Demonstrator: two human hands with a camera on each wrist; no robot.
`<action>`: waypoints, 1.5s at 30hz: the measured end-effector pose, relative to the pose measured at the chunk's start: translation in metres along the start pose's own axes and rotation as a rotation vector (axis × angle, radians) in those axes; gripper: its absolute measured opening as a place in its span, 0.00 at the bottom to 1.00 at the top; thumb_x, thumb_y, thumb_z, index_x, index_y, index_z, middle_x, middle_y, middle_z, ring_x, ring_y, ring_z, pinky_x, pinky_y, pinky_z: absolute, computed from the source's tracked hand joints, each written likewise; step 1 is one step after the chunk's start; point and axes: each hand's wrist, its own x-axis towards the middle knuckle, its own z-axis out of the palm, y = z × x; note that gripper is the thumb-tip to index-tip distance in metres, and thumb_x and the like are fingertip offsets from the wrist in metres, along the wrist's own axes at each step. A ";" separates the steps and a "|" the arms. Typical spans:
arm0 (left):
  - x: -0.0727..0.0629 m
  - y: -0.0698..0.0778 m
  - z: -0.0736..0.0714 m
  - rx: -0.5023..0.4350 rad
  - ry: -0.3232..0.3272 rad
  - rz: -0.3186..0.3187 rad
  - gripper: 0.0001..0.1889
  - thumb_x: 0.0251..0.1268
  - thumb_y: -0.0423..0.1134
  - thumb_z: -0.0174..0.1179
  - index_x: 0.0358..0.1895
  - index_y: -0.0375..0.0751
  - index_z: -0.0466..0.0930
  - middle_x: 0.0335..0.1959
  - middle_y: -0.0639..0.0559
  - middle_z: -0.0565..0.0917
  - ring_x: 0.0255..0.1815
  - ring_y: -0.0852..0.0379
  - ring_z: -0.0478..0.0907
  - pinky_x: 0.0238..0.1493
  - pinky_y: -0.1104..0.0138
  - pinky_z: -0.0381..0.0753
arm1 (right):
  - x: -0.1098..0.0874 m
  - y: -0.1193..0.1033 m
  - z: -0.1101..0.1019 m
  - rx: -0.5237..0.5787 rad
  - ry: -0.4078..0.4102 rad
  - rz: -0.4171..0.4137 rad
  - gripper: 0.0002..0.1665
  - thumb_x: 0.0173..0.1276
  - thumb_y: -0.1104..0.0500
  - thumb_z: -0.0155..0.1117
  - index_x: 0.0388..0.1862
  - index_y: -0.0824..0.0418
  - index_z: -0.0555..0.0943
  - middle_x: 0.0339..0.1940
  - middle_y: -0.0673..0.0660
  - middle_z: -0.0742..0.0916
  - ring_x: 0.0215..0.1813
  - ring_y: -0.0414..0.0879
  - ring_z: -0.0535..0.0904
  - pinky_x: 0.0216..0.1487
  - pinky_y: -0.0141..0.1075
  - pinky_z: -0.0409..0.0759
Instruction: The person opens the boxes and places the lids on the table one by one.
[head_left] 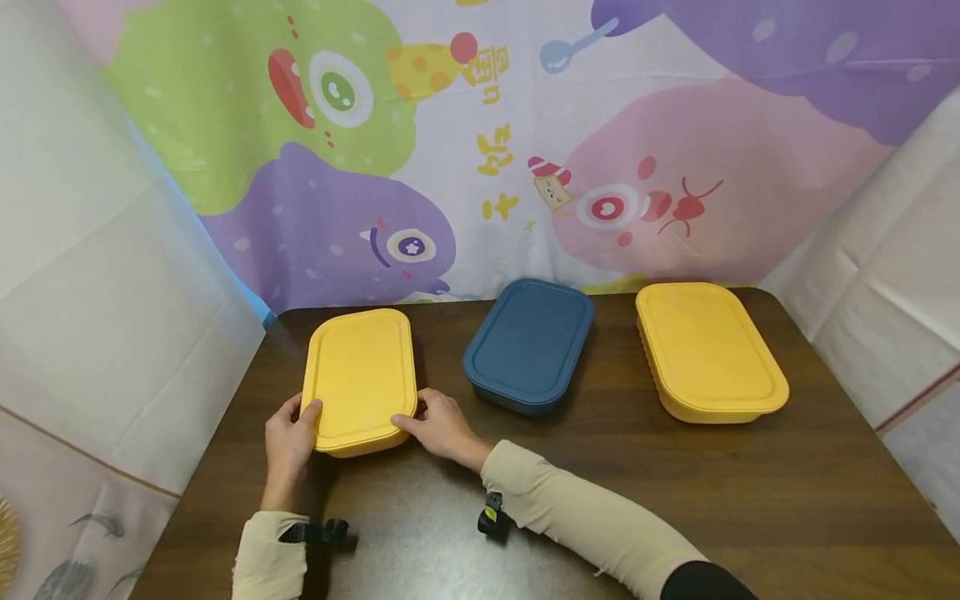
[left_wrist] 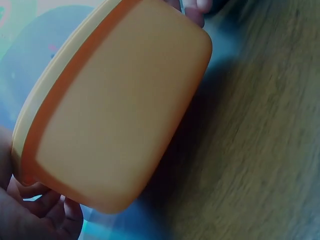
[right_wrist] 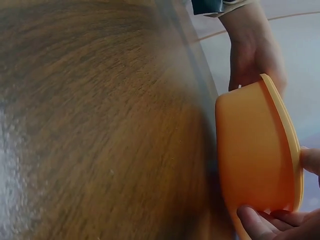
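A yellow lidded food container (head_left: 362, 379) is at the left of the table, held by both hands at its near corners. My left hand (head_left: 288, 435) grips the left corner, thumb on the lid's rim. At the right corner my right hand (head_left: 447, 427) does the same, fingers against the side. The left wrist view shows the container's smooth near wall (left_wrist: 120, 105), with left-hand fingers (left_wrist: 60, 215) under the rim. In the right wrist view, right-hand fingers (right_wrist: 257, 222) touch the container (right_wrist: 255, 150) below its lid. Whether its base touches the table cannot be told.
A dark blue lidded container (head_left: 529, 343) stands in the middle, right of the held one. Another yellow lidded container (head_left: 711, 350) is at the right. All are on a brown wooden table (head_left: 600, 450), backed by a cartoon-printed cloth (head_left: 517, 242).
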 end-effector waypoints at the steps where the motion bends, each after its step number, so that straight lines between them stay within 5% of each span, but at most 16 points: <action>1: 0.001 0.000 0.000 -0.002 -0.002 -0.002 0.29 0.75 0.45 0.49 0.69 0.26 0.63 0.61 0.30 0.73 0.50 0.48 0.73 0.32 0.87 0.68 | 0.001 0.000 0.001 -0.006 0.001 -0.001 0.24 0.65 0.48 0.68 0.51 0.64 0.79 0.41 0.57 0.84 0.40 0.43 0.81 0.37 0.29 0.78; 5: 0.004 -0.002 -0.001 -0.015 -0.009 -0.010 0.29 0.75 0.45 0.48 0.70 0.27 0.63 0.63 0.30 0.72 0.52 0.49 0.72 0.33 0.87 0.67 | 0.002 0.001 0.004 -0.010 0.004 -0.001 0.25 0.65 0.47 0.68 0.51 0.64 0.78 0.42 0.57 0.84 0.40 0.43 0.81 0.38 0.29 0.78; 13: 0.008 -0.005 0.000 -0.021 -0.014 -0.018 0.28 0.75 0.44 0.49 0.70 0.29 0.65 0.62 0.33 0.74 0.37 0.71 0.71 0.34 0.86 0.69 | 0.004 0.003 0.006 -0.008 0.008 0.001 0.25 0.65 0.47 0.67 0.51 0.63 0.78 0.43 0.58 0.84 0.40 0.42 0.80 0.39 0.28 0.77; 21: 0.009 -0.009 0.003 -0.036 -0.011 -0.031 0.28 0.75 0.45 0.48 0.70 0.29 0.63 0.63 0.32 0.72 0.51 0.50 0.72 0.33 0.87 0.68 | 0.004 0.006 0.007 -0.073 -0.033 -0.022 0.28 0.68 0.45 0.63 0.56 0.65 0.76 0.44 0.56 0.82 0.43 0.43 0.78 0.42 0.31 0.77; 45: 0.010 -0.010 0.003 -0.019 -0.019 -0.024 0.30 0.76 0.45 0.47 0.71 0.26 0.60 0.64 0.29 0.70 0.56 0.42 0.71 0.32 0.88 0.65 | 0.003 0.006 0.011 -0.107 -0.033 -0.043 0.31 0.71 0.44 0.59 0.62 0.65 0.73 0.43 0.56 0.80 0.41 0.43 0.73 0.43 0.32 0.73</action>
